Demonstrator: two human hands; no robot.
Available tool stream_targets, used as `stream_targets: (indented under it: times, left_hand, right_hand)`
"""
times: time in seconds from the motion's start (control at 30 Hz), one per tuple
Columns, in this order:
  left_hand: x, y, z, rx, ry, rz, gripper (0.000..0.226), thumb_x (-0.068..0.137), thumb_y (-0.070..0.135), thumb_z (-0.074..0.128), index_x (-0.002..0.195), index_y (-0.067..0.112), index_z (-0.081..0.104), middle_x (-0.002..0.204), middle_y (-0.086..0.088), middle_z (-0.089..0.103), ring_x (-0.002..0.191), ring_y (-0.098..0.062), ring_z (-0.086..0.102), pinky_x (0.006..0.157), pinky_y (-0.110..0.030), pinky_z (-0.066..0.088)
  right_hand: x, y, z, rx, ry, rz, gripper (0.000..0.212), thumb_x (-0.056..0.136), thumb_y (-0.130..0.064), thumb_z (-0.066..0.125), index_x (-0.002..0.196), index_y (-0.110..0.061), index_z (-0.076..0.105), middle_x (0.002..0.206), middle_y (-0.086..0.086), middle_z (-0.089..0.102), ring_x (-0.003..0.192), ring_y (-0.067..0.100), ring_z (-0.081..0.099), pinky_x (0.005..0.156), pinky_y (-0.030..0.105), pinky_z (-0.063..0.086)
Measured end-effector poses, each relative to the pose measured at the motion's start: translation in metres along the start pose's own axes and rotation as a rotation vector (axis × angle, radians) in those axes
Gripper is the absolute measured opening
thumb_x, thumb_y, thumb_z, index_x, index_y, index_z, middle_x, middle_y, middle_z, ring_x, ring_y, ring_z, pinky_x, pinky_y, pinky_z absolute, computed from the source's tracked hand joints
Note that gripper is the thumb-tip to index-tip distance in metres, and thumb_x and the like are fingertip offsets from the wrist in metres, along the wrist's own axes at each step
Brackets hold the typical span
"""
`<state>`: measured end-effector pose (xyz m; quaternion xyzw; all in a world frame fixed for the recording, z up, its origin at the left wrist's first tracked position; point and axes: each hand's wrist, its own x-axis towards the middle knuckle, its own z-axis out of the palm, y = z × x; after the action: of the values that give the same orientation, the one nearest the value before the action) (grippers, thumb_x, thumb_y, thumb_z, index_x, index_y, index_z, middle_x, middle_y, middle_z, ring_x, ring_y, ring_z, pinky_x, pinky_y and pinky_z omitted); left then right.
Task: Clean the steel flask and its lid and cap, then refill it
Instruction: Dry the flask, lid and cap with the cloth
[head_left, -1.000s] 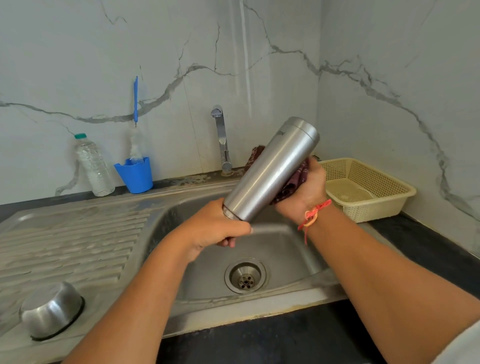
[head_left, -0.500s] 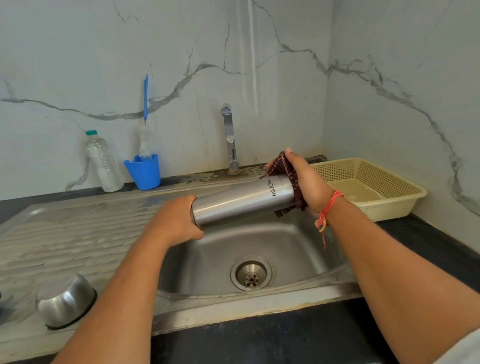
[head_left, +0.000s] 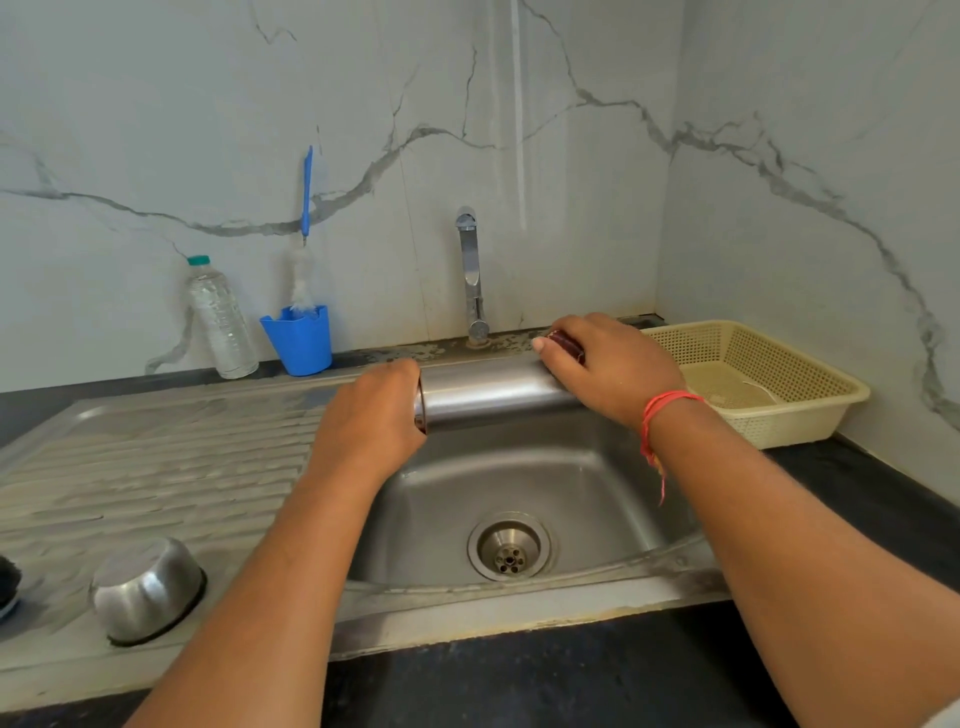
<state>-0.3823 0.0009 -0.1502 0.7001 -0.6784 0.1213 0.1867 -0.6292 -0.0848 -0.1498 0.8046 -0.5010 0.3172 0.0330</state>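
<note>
The flask (head_left: 488, 392) lies almost level above the far part of the sink (head_left: 597, 525), its long axis running left to right; its right end sits slightly farther and higher than its left. The left hand (head_left: 371, 421) grips the left end, fingers curled round it so that only a thin edge of rim shows; the right hand (head_left: 608, 369) is curled over the right end, holding a dark red cloth (head_left: 566, 340) against the steel. Only a small fold of the cloth shows beside the thumb; the rest is under the palm. Both ends of the flask are covered, so which one is the mouth cannot be told; just the middle of the body is bare. A red thread (head_left: 662, 413) circles the right wrist.

The tap (head_left: 470, 275) stands just beyond the flask at the far wall; the drain (head_left: 509, 545) lies below, in the basin floor. To the far left stand a plastic bottle (head_left: 221, 317) and a blue cup (head_left: 298, 340) holding a brush (head_left: 306, 208). On the ribbed drainer, near left, a steel bowl (head_left: 145, 590) rests upside down; a dark object (head_left: 8, 582) beside it is cut off by the frame and hard to make out. A cream basket (head_left: 810, 415) sits on the dark surface (head_left: 519, 675) to the right of the sink.
</note>
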Motion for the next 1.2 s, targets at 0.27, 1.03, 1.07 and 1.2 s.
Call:
stream_targets:
  times: [0.27, 1.03, 1.07, 1.2]
  left_hand:
    - [-0.002, 0.024, 0.015, -0.103, 0.041, 0.034, 0.034, 0.091, 0.022, 0.072, 0.121, 0.026, 0.056, 0.105, 0.001, 0.065, 0.087, -0.022, 0.061, 0.072, -0.034, 0.05]
    - [0.0, -0.009, 0.004, -0.281, 0.029, -0.095, 0.059, 0.071, 0.016, 0.086, 0.123, 0.02, 0.058, 0.1, 0.0, 0.062, 0.086, -0.019, 0.059, 0.067, -0.03, 0.045]
    - [-0.001, -0.006, 0.006, -0.285, -0.009, -0.097, 0.061, 0.071, 0.018, 0.086, 0.123, 0.022, 0.056, 0.099, 0.002, 0.06, 0.085, -0.016, 0.058, 0.064, -0.027, 0.043]
    - [-0.001, 0.013, 0.014, -0.306, -0.089, -0.081, 0.064, 0.07, 0.028, 0.086, 0.125, 0.027, 0.054, 0.096, 0.009, 0.06, 0.082, -0.009, 0.06, 0.065, -0.027, 0.049]
  right_hand:
    - [-0.016, -0.077, 0.028, -0.14, 0.07, -0.322, 0.057, 0.098, -0.061, 0.025, 0.123, -0.025, 0.061, 0.116, 0.001, 0.066, 0.106, 0.026, 0.061, 0.086, 0.04, 0.051]
    - [0.007, -0.021, 0.013, 1.934, 0.09, 0.602, 0.073, 0.096, -0.071, 0.035, 0.125, -0.012, 0.066, 0.118, 0.015, 0.073, 0.109, 0.034, 0.07, 0.091, 0.062, 0.054]
    - [0.008, -0.02, 0.017, 1.968, 0.117, 0.585, 0.074, 0.095, -0.072, 0.037, 0.13, -0.012, 0.064, 0.122, 0.015, 0.071, 0.111, 0.034, 0.069, 0.095, 0.061, 0.052]
    - [0.011, -0.017, 0.028, 2.007, 0.273, 0.57, 0.069, 0.094, -0.065, 0.051, 0.136, -0.01, 0.059, 0.128, 0.016, 0.068, 0.118, 0.031, 0.066, 0.105, 0.054, 0.049]
